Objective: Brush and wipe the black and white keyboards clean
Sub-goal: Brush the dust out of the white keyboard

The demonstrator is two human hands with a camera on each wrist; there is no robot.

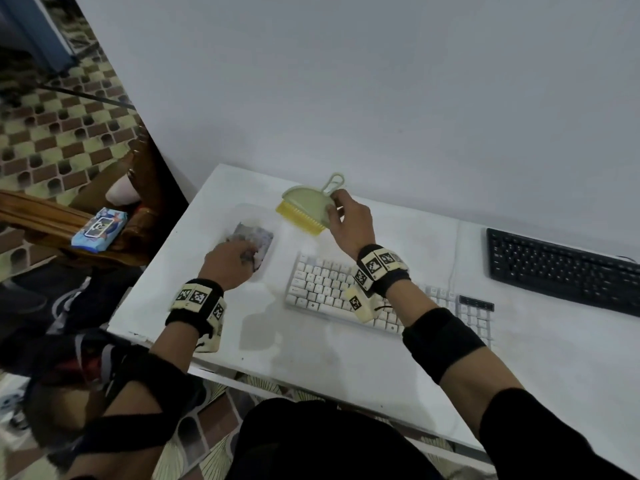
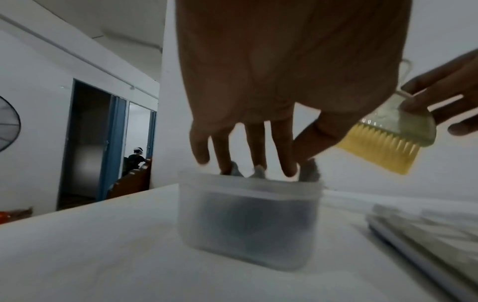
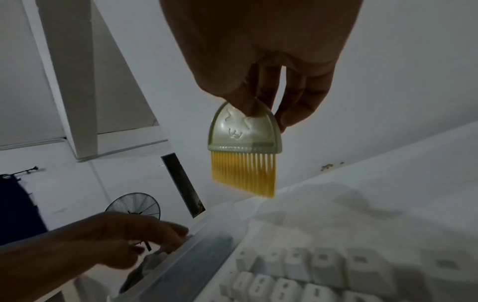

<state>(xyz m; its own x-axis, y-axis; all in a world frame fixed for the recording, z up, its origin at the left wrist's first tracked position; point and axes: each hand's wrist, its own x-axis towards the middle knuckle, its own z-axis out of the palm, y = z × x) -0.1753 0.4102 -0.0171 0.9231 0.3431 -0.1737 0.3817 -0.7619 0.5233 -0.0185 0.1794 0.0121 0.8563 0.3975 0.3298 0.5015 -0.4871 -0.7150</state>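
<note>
Right hand (image 1: 349, 223) grip pinches the brush (image 3: 244, 149) above the white keyboard (image 1: 332, 289); left hand (image 1: 230, 263), left of it, grips cloth (image 2: 309, 169) in the clear tub (image 2: 248, 220).

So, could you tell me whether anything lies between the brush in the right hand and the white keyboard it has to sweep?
Nothing visible does. The right hand pinches the brush in the air just beyond the white keyboard, with only bare table between. The left hand is off to the side, fingers in the tub.
</note>
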